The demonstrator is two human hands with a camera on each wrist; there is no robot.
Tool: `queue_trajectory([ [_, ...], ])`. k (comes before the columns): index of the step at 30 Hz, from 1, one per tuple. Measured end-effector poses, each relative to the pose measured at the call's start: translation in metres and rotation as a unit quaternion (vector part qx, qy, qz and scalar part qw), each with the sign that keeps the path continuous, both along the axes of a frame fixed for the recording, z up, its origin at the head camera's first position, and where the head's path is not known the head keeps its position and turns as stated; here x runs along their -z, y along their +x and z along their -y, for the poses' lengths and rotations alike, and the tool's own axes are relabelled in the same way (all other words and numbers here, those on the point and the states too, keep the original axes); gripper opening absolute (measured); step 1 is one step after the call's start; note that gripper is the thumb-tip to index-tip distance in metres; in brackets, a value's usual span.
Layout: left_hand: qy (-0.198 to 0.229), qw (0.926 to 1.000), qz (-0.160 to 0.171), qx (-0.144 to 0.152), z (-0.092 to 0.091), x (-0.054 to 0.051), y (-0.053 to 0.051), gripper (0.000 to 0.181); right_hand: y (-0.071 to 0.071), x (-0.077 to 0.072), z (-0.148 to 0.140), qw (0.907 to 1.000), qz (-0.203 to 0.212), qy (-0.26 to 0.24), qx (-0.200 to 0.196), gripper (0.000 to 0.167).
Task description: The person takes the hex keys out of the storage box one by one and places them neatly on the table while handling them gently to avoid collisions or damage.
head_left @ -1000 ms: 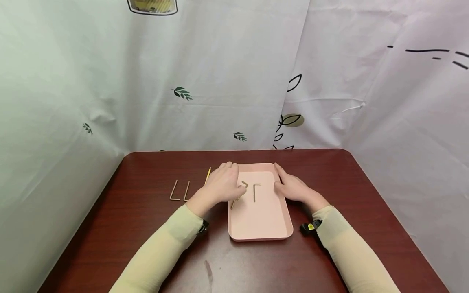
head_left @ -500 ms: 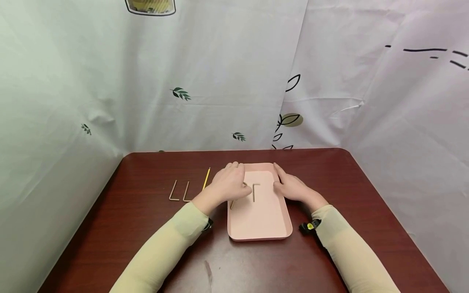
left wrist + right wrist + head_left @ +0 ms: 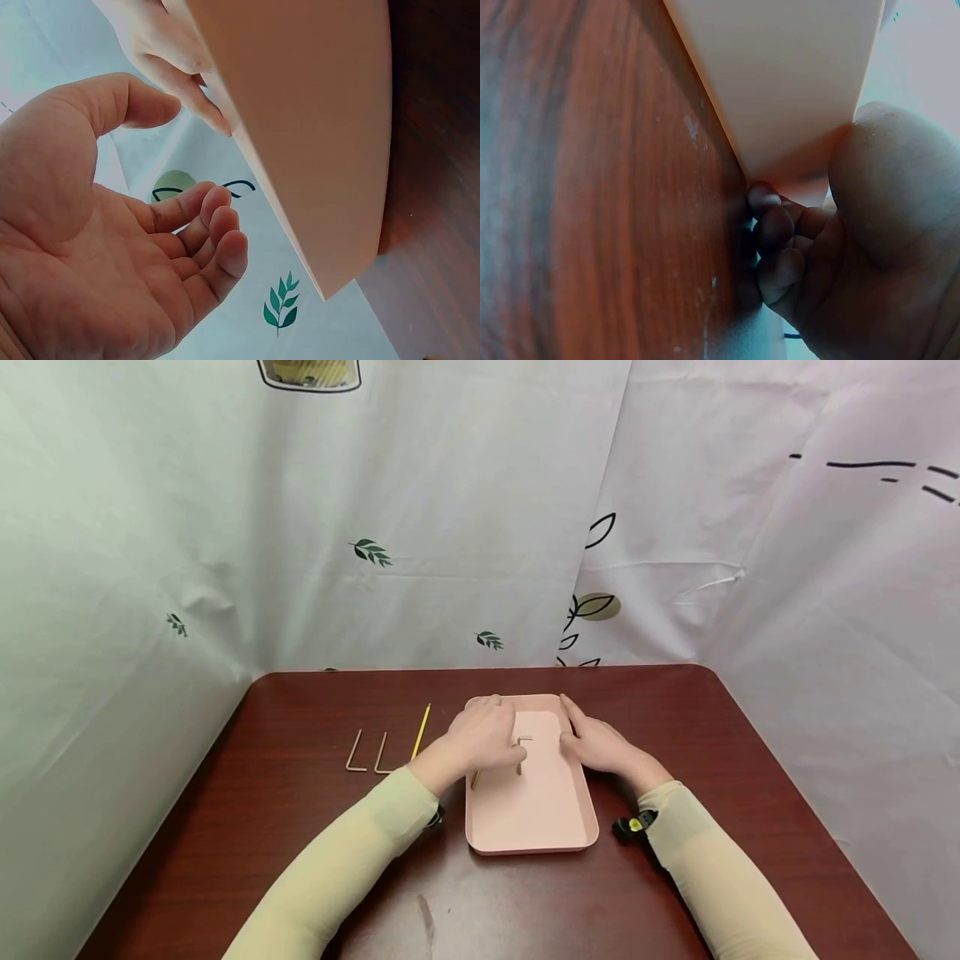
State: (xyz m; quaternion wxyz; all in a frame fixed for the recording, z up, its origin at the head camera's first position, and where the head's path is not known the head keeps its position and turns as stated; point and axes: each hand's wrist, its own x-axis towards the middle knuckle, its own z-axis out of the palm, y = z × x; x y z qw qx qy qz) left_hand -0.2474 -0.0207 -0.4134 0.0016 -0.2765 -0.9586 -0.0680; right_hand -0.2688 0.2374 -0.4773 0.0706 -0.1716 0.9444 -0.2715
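Note:
My right hand (image 3: 603, 747) holds the right rim of a shallow pink tray (image 3: 536, 822). In the right wrist view the thumb of that hand (image 3: 900, 195) lies at the tray's (image 3: 780, 82) upper edge, the fingers lower on its outside. Above the tray's left part is my left hand (image 3: 483, 735). The left wrist view shows this hand (image 3: 97, 225) with loosely bent fingers and nothing in them, apart from the tray wall (image 3: 315, 120). Inside the tray are an L-shaped hex key (image 3: 528, 738), partly behind the left thumb, and another hex key (image 3: 475, 781) by the left wall.
On the dark red wooden table (image 3: 225, 827), left of the tray, lie two more L-shaped hex keys, a left one (image 3: 355, 753) and a right one (image 3: 380, 753). A yellow pencil (image 3: 422, 731) lies between them and the tray. White patterned cloth (image 3: 450, 527) hangs around the table.
My left hand has shifted right over the tray, uncovering more of the pencil and covering a hex key seen earlier inside the tray. The right hand stays at the rim.

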Motion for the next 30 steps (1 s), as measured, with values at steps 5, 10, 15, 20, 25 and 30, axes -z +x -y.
queue_trajectory([
  [5, -0.02, 0.9998, 0.002, 0.005, -0.005, -0.002, -0.003, 0.031, 0.0, 0.0, 0.0, 1.0, 0.002, -0.002, -0.002, 0.08],
  [10, -0.034, 0.9994, 0.005, 0.002, -0.011, -0.004, -0.004, 0.032, 0.001, -0.001, -0.002, 1.0, 0.001, -0.001, 0.0, 0.08],
  [15, -0.037, 0.9992, 0.015, 0.0, -0.014, -0.003, -0.006, 0.034, 0.002, 0.0, -0.001, 1.0, 0.003, 0.0, 0.0, 0.08],
  [20, -0.025, 0.9989, 0.041, 0.002, -0.016, -0.002, -0.009, 0.034, 0.001, 0.0, 0.0, 1.0, 0.001, 0.001, -0.002, 0.08],
  [25, -0.042, 0.9984, 0.038, 0.001, -0.018, -0.005, -0.012, 0.026, -0.001, -0.001, 0.0, 1.0, -0.005, 0.003, -0.004, 0.081],
  [30, -0.068, 0.997, 0.036, -0.008, -0.022, -0.011, -0.012, 0.025, -0.001, -0.002, 0.0, 1.0, -0.002, 0.004, -0.006, 0.081],
])
